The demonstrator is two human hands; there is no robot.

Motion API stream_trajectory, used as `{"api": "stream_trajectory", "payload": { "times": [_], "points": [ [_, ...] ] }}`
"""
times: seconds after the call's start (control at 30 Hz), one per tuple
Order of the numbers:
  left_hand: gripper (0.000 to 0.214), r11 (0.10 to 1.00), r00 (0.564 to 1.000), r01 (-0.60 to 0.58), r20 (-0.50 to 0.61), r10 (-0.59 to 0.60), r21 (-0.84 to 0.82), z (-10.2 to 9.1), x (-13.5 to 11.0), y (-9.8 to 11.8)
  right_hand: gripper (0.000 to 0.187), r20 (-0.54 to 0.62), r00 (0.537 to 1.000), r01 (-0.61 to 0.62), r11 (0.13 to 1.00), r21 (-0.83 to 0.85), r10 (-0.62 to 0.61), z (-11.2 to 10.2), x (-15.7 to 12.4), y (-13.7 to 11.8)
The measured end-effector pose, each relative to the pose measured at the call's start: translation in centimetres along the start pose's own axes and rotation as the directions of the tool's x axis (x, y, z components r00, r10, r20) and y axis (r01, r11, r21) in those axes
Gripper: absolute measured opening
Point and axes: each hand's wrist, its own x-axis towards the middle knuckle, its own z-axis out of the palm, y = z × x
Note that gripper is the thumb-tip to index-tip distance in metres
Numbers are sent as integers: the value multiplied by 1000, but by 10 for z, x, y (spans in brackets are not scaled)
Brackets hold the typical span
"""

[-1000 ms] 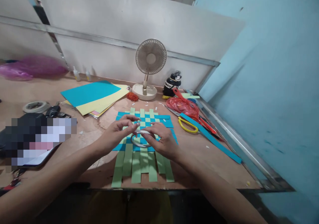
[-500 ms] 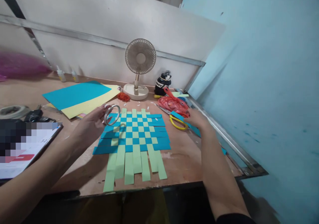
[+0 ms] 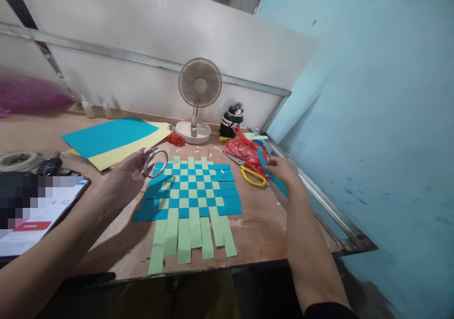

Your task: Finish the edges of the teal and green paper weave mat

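A woven mat of blue and light green paper strips (image 3: 189,193) lies on the wooden table (image 3: 262,234) in front of me, its green ends loose toward the front edge. My left hand (image 3: 126,175) holds a thin roll of clear tape (image 3: 155,163) upright just off the mat's far left corner. My right hand (image 3: 283,170) is to the right of the mat, fingers pinched on a long blue paper strip (image 3: 271,172) that is lifted at its far end. Yellow-handled scissors (image 3: 250,175) lie between the mat and that hand.
A small desk fan (image 3: 199,99) stands at the back with a black bottle (image 3: 230,118) and a red plastic bag (image 3: 243,149) beside it. Blue and yellow paper sheets (image 3: 113,137) lie back left. A phone (image 3: 39,210), keys and a tape roll (image 3: 19,160) sit left.
My hands parted from the middle of the mat: the left carried the tape roll to the left, the right reached to the blue strip by the scissors and lifted it.
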Motion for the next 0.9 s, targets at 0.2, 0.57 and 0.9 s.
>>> {"api": "stream_trajectory", "payload": {
  "times": [0.2, 0.57, 0.9],
  "points": [
    [17, 999, 999, 39, 30, -39, -10, 7, -4, 0, 25, -237, 938, 244, 967, -70, -253, -29, 48, -60],
    [22, 997, 998, 52, -22, -53, -64, 18, -14, 8, 22, -47, 948, 304, 940, -155, -314, 4, 31, -93],
    [20, 998, 999, 48, 10, -48, -41, 19, -15, 3, 62, 162, 987, 50, 985, -168, -23, 16, -18, -46]
  ]
}}
